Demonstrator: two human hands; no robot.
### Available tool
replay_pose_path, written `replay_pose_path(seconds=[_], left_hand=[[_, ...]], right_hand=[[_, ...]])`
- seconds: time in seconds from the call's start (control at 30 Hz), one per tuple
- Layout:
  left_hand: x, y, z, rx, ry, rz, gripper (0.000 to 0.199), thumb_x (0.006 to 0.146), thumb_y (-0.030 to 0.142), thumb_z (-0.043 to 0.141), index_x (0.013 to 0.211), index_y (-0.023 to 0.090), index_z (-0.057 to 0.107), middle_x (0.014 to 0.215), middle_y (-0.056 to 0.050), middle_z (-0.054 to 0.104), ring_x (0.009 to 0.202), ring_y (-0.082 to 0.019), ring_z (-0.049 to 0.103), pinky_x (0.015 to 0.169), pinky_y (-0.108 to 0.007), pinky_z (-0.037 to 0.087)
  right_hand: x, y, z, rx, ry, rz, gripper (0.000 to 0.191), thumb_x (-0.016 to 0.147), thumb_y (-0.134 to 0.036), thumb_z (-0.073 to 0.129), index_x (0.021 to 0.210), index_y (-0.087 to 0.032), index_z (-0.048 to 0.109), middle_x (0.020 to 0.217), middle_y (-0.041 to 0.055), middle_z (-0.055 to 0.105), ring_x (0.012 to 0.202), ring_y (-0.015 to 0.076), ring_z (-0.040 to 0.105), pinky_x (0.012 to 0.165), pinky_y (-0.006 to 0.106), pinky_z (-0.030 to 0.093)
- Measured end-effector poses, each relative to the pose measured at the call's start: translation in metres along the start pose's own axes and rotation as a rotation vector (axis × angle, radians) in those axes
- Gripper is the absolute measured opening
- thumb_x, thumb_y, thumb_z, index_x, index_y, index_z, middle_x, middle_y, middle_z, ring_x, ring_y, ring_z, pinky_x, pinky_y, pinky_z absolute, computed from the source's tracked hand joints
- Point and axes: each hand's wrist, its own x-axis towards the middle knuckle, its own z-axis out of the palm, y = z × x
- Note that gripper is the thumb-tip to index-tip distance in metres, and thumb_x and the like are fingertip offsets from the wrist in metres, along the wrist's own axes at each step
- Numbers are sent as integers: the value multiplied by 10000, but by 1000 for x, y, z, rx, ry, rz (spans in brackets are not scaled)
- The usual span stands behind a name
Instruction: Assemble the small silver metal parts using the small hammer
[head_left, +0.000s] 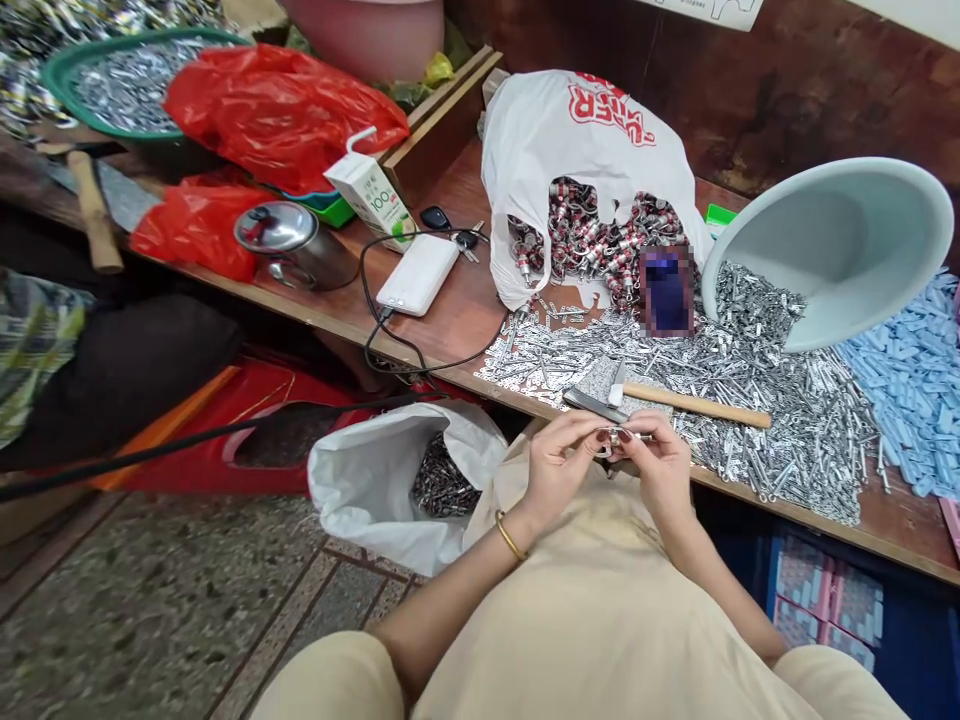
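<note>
A small silvery piece (614,438) spans left grip (559,460) and right grip (664,460).

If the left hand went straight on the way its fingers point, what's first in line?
Most likely the right hand; the left hand points across at it, with a small metal piece pinched between the two. Exact depth is hard to judge from one view.

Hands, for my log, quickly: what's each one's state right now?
Left hand: closed, pinching small metal hardware.
Right hand: closed, also pinching that hardware.
</note>
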Motion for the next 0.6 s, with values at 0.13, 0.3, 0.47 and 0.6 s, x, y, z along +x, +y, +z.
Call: replay_pose_path(seconds=[0.13, 0.3, 0.47, 0.6], left_hand=[[12, -18, -18, 37, -17, -99, 215, 918, 358, 692, 915, 178, 809, 839, -71, 752, 750, -151, 672, 673, -255, 536], [40, -41, -56, 69, -45, -282, 318, 814, 461, 764, 850, 149, 815, 779, -77, 757, 712, -165, 662, 649, -267, 536], [55, -58, -73, 51, -136, -475, 373, 709, 483, 811, 801, 122, 806, 765, -67, 758, 679, -155, 642, 649, -260, 513], [65, -66, -78, 17, -209, -618, 390, 661, 478, 827, 776, 107, 789, 708, -47, 731, 617, -131, 598, 613, -250, 486]], right_hand=[[53, 5, -58, -396, -123, -112, 258, 939, -464, 612, 965, -237, 732, 947, 65, 675, 840, 214, 639, 767, 401, 577], [138, 6, -134, -1110, 53, -356, 245, 903, -157, 495, 898, -203, 736, 995, 124, 713, 965, 283, 573, 893, 457, 464], [168, 17, -143, -1328, -133, -361, 243, 852, -90, 515, 867, -176, 741, 907, 139, 708, 908, 291, 535, 837, 429, 435], [168, 21, -140, -1356, -189, -374, 185, 863, -116, 544, 830, -176, 716, 878, 142, 700, 896, 289, 531, 797, 407, 433]])
